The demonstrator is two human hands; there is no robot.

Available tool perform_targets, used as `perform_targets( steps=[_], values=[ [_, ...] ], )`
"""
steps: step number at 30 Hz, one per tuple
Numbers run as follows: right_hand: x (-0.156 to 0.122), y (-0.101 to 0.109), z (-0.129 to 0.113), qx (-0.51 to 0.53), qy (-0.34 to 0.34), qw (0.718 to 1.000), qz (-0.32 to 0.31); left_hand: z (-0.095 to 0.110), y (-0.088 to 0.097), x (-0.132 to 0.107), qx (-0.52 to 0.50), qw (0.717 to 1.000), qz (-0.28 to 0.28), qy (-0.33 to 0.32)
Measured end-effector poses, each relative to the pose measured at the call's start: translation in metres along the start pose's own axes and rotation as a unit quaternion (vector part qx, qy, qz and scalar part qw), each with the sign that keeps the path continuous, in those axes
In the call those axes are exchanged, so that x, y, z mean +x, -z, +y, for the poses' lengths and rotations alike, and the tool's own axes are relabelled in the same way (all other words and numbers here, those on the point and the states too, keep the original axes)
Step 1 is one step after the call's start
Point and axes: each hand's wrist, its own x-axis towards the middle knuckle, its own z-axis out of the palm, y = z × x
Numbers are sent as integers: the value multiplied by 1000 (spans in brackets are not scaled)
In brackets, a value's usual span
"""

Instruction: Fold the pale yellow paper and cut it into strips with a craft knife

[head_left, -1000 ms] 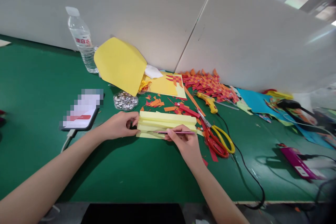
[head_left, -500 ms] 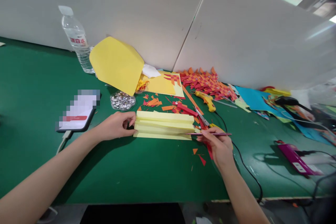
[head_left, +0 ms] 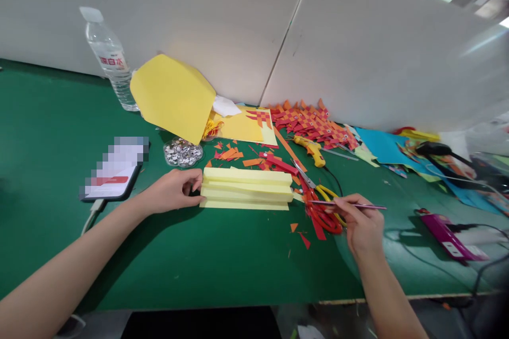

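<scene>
A pleated sheet of pale yellow paper (head_left: 246, 190) lies on the green table, its folds running left to right. At its left end my left hand (head_left: 175, 190) is closed, pinching the paper's edge between thumb and fingers. To the right, apart from the paper, my right hand (head_left: 363, 222) grips a slim purple stick (head_left: 371, 206), like a pencil; its exact kind is not clear. The stick's tip points left over red-handled scissors (head_left: 326, 220). Yellow scissor handles (head_left: 328, 193) show just behind my right fingers.
Behind the paper are orange and red scraps (head_left: 230, 153), a yellow glue gun (head_left: 312, 151), woven paper fish (head_left: 308, 122) and a tub of googly eyes (head_left: 183, 152). A phone (head_left: 115, 169) and water bottle (head_left: 109, 58) stand left; a purple power strip (head_left: 449, 238) sits right.
My right hand has moved right with the stick, drawing its tip away from the paper and uncovering the red scissor handles. My left hand keeps its hold on the paper.
</scene>
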Motion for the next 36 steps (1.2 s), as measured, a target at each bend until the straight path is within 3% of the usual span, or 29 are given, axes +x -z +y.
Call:
perform_targets(
  steps=[3, 5, 7, 12, 14, 18, 28, 36],
  values=[
    [-5, -11, -8, 63, 71, 992, 77, 0, 0, 0, -2, 1000, -2, -1],
    [-14, -27, -16, 103, 88, 987, 88, -1, 0, 0, -3, 1000, -3, -3],
    [-27, -47, -24, 122, 83, 988, 39, -2, 0, 0, -1, 1000, -1, -5],
    [-63, -103, -30, 68, -5, 978, -197, -2, -1, 1, 2, 1000, 0, -9],
    [-74, -120, -28, 34, -44, 969, -239, -2, -1, 1, 1, 1000, -1, -9],
    [-85, -139, -20, 15, -77, 962, -262, -2, -1, 1, 3, 1000, 2, -16],
    [-81, -140, -12, -7, -67, 961, -267, 0, 1, 1, 4, 1000, -4, -17],
    [-59, -105, -10, -25, -43, 972, -230, 0, 1, 1, -5, 1000, -7, -7]
  ],
)
